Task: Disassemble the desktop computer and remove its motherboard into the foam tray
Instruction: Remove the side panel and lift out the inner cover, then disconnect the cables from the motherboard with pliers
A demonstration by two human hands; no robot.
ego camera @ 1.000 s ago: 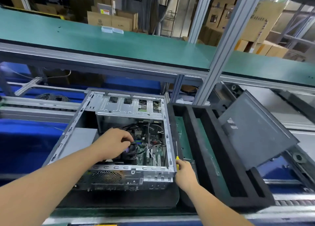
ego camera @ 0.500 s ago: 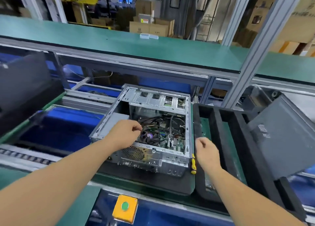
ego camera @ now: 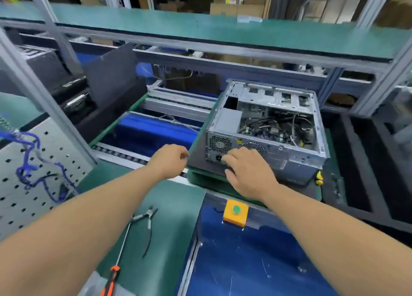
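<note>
Your left hand [ego camera: 169, 162] hangs with fingers curled at the corner of the dark mat [ego camera: 200, 162] under the open computer case [ego camera: 267, 130] — whether it grips the edge is unclear. Your right hand [ego camera: 247, 173] rests against the case's rear panel. A black foam tray [ego camera: 356, 162] sits just right of the case. Pliers [ego camera: 147, 224] and an orange-handled screwdriver [ego camera: 111, 278] lie on the green bench — near your left forearm.

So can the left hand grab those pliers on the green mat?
Probably yes. The pliers lie uncovered on the green mat, just beside the left forearm, and the left hand seems to hold nothing; it would only need to pull back toward the body.
</note>
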